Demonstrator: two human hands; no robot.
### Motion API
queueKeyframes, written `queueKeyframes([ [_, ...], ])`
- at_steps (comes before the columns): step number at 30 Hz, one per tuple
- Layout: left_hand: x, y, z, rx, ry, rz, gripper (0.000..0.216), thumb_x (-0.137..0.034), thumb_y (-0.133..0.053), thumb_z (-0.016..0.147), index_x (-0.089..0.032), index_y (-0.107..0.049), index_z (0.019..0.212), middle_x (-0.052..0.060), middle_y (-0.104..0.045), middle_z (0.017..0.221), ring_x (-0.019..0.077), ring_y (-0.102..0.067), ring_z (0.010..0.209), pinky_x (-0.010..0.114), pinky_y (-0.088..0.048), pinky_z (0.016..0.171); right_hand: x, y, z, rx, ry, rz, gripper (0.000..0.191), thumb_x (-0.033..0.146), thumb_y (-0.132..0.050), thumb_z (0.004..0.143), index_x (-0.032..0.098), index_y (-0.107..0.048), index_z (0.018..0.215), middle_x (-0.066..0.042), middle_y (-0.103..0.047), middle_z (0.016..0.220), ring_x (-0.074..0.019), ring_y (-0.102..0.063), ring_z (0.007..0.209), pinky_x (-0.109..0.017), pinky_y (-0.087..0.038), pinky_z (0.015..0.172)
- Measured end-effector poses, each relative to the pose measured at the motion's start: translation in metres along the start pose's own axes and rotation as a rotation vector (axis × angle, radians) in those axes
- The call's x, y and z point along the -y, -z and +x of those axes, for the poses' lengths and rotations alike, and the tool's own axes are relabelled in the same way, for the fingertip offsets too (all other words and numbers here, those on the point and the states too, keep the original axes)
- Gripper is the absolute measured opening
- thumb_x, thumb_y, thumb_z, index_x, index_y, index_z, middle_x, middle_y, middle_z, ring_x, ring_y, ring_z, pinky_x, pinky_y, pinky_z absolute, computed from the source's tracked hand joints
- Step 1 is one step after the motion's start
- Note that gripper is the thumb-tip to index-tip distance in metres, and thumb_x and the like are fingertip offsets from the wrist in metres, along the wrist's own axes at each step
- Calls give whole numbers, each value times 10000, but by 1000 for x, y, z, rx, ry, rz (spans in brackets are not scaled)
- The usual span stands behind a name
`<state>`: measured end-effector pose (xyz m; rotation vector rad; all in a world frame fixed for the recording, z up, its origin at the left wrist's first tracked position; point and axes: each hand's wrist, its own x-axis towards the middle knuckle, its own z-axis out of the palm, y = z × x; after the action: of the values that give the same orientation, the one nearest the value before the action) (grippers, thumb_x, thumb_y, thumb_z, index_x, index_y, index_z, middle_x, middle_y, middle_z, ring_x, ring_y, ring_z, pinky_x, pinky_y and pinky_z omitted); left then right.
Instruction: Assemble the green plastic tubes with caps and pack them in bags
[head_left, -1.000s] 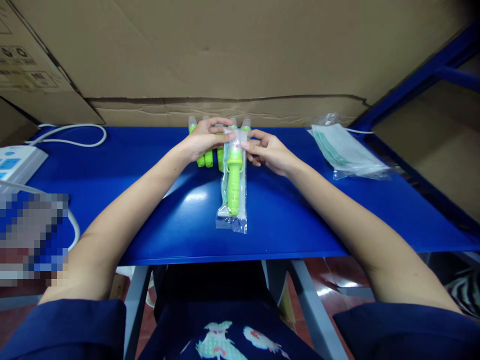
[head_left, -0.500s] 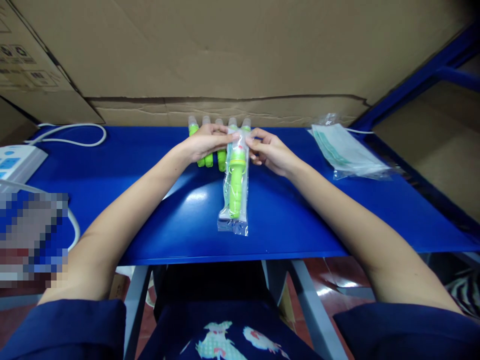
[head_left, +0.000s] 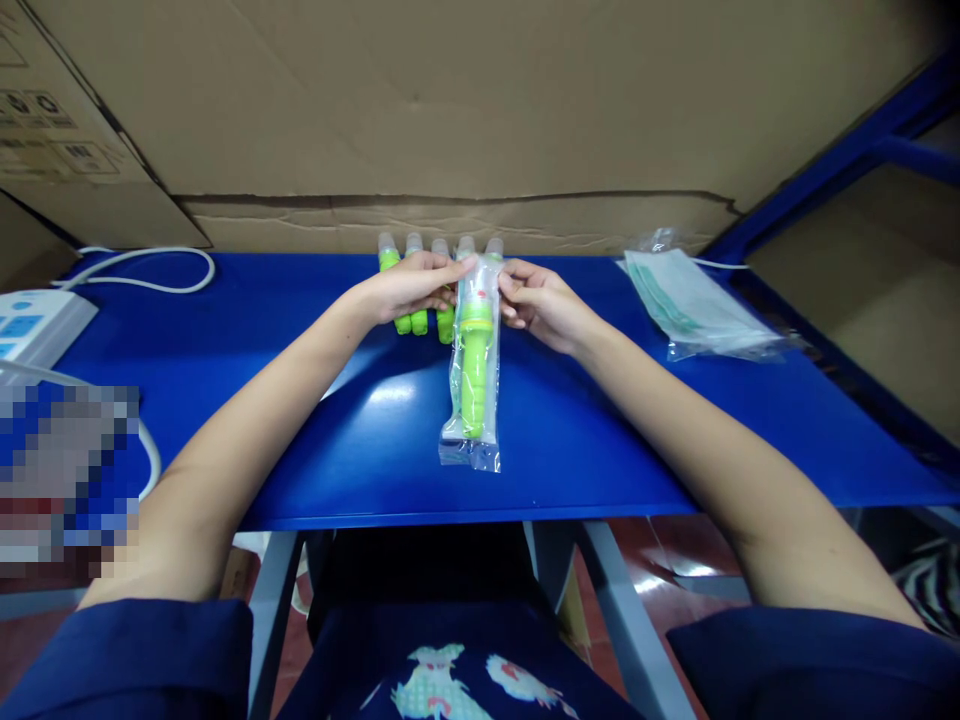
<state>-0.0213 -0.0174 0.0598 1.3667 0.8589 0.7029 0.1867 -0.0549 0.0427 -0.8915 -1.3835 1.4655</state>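
A clear plastic bag (head_left: 454, 400) hangs over the table with a lime-green flashlight-shaped item (head_left: 474, 375) inside, its clear head towards the top. At the bag's upper left, my left hand (head_left: 420, 283) pinches the film between thumb and fingers. On the opposite side my right hand (head_left: 544, 303) is closed at the upper right edge of the bag, fingers curled. Behind the bag and my hands lie several more green items with clear caps (head_left: 387, 250), side by side in a row and partly hidden.
The blue table (head_left: 577, 440) ends at a cardboard wall (head_left: 450, 110). On the right lies a stack of clear bags with white-and-green inserts (head_left: 690, 300). A white device (head_left: 45, 325) with a looped cable (head_left: 202, 270) stands on the left. A blue frame (head_left: 832, 170) borders the right side.
The bag with the green item has shifted very slightly to the right. My left thumb has moved a little higher along its top edge; both hands stay at the bag.
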Motion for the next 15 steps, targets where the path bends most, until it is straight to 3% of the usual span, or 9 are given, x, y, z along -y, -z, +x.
queueKeyframes([
  [3,1,2,0,35,-11,35,279,-392,-754,933,-157,-667,810,13,-620,668,81,-566,601,248,-536,731,0,0,-1,4,-17,-2,382,378,-888,712,177,-587,832,36,-517,661,-68,-399,536,-181,-279,431],
  [9,1,2,-1,70,-30,74,271,-375,-758,931,-148,-679,805,15,-570,664,97,-541,606,314,-499,765,2,-3,-2,-15,-36,12,368,420,-857,775,189,-579,844,28,-518,669,-83,-424,532,-194,-328,429],
  [12,1,2,-1,80,-75,121,290,-378,-761,928,-147,-672,778,12,-551,648,108,-554,630,317,-489,760,6,-5,-1,-72,-82,-8,426,607,-715,886,209,-566,869,6,-545,704,-105,-449,526,-212,-351,412],
  [15,1,0,-2,76,-98,156,297,-366,-744,938,-157,-658,747,8,-542,625,120,-570,670,328,-488,775,8,-7,-2,-92,-105,-44,544,767,-611,895,224,-586,896,-9,-552,704,-121,-469,529,-223,-371,407],
])
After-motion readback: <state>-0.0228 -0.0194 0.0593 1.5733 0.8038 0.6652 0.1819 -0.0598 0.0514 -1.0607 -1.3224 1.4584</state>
